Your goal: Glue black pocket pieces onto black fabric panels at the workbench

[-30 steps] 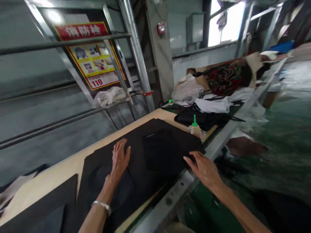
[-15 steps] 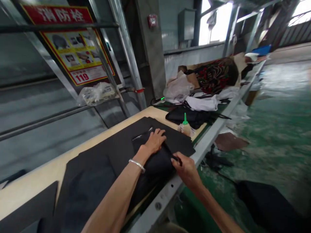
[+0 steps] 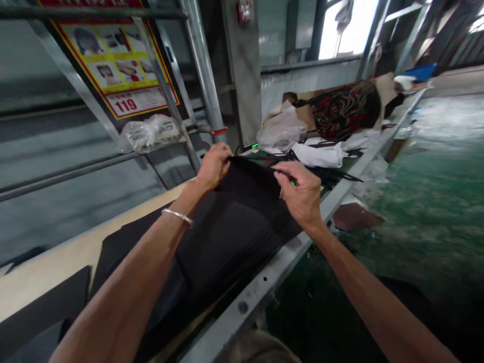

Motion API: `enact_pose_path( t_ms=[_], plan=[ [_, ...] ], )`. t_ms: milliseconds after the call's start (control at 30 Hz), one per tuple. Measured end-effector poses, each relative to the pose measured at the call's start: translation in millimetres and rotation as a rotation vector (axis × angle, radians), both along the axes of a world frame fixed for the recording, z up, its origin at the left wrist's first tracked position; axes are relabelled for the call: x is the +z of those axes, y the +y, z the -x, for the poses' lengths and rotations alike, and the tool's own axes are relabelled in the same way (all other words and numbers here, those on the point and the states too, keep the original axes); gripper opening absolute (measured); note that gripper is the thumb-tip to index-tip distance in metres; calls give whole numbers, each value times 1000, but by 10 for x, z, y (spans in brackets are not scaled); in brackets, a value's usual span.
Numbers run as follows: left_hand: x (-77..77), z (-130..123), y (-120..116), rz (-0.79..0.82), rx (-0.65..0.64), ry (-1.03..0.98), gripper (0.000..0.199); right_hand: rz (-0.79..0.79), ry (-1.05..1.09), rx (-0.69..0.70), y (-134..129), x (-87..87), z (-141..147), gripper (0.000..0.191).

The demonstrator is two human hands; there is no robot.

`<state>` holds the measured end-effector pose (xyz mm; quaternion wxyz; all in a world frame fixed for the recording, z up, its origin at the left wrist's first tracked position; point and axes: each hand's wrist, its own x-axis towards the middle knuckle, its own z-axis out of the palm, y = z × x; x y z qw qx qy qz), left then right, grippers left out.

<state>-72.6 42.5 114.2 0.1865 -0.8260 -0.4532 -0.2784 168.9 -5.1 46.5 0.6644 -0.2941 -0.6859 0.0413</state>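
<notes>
Both hands hold up a black fabric piece (image 3: pixel 242 201) by its far edge, above the work table. My left hand (image 3: pixel 215 166), with a silver bangle on the wrist, pinches the far left corner. At the right corner, my right hand (image 3: pixel 300 189) has its fingers closed on the same edge. The fabric slopes down from the hands toward the table's near rail and covers part of the dark sheets beneath it. Another flat black piece (image 3: pixel 49 297) lies at the lower left of the table. A green tip shows just behind my right hand.
A pale metal rail (image 3: pixel 234 307) edges the table. Farther along are a clear plastic bag (image 3: pixel 282 126), white cloth (image 3: pixel 319 155) and a patterned roll (image 3: pixel 346 111). Metal poles and a bagged bundle (image 3: pixel 151 133) stand at the left. Brown scrap (image 3: pixel 355 217) lies on the green floor.
Both hands have moved up and away from me, raising the black fabric's far edge. My left hand, earlier spread on the fabric, now pinches its corner. The view has shifted slightly.
</notes>
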Motion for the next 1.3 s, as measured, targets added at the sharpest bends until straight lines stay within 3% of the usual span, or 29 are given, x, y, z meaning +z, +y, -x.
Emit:
enact_pose_path(
  t_ms=[67,100,167,233,367,433,500,567,867,1300],
  plan=[
    [304,58,10,-86,-22,-54,29,-173,-73,-19,14,308,4,17],
    [383,103,1,-137,-43,-72,31,-225,-121,-21,15,386,9,17],
    [340,215,-41,-186,-64,-89,31,-263,-234,6,23,354,28,18],
    [34,337,-101,-160,-61,-81,31,-244,-357,60,44,96,59,19],
    [-936,502,-244,44,-27,-34,34,-123,-586,125,67,-686,126,19],
    [-1335,518,-318,127,9,-49,34,-65,-683,136,41,-998,146,20],
    [-1585,501,-379,177,49,-67,35,-43,-751,144,-1,-1191,154,21],
    [-1704,478,-416,203,81,-79,37,-42,-802,134,-41,-1276,154,22],
    [-1738,459,-444,258,138,-89,41,-182,-1081,54,-257,-1207,190,33],
    [-1605,346,-429,411,188,1,39,-239,-1151,-82,-440,-1217,267,34]
  ],
)
